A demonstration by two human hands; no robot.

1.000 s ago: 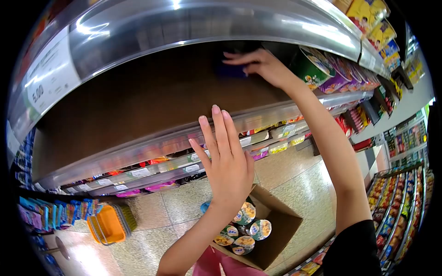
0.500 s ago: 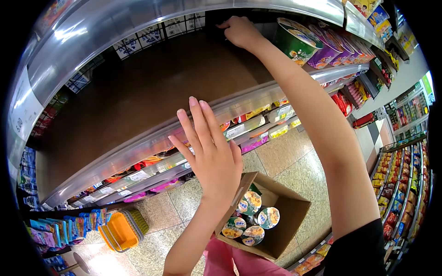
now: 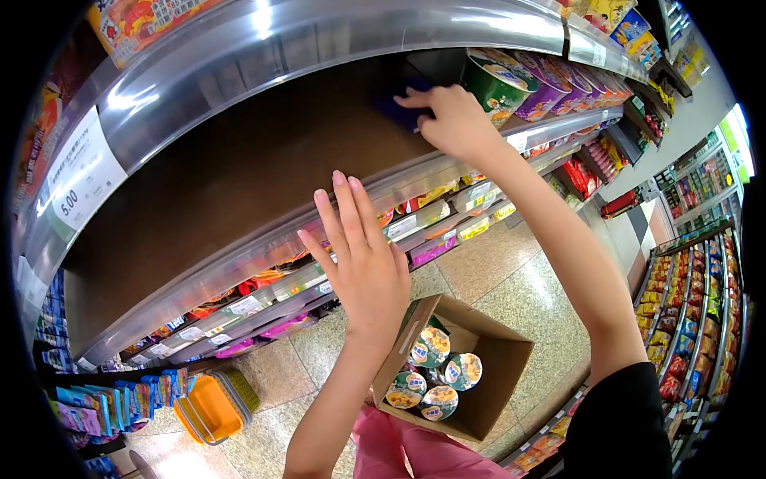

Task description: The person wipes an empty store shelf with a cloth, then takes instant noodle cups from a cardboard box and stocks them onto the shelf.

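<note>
My right hand (image 3: pixel 459 121) is over the brown shelf board (image 3: pixel 263 152), near its right end. Its fingers are bent onto a dark blue cloth (image 3: pixel 404 104), which is blurred and lies against the board. Just right of that hand stands a green instant noodle cup (image 3: pixel 499 84), with purple noodle cups (image 3: pixel 545 86) beyond it. My left hand (image 3: pixel 361 271) is open, fingers stretched out at the shelf's clear front rail (image 3: pixel 263 247), holding nothing. Below it, an open cardboard box (image 3: pixel 503 363) holds several noodle cups (image 3: pixel 431 347) with picture lids.
A metal shelf edge with a price tag (image 3: pixel 84 176) curves above the board. Lower shelves hold bagged goods. On the tiled floor stand stacked baskets, an orange one (image 3: pixel 209 407) on top. Snack shelves (image 3: pixel 690 319) line the right side.
My right hand has come from the shelf's back towards its front and slightly right, and the blue cloth now shows under it. My left hand stays at the rail. The view has shifted slightly.
</note>
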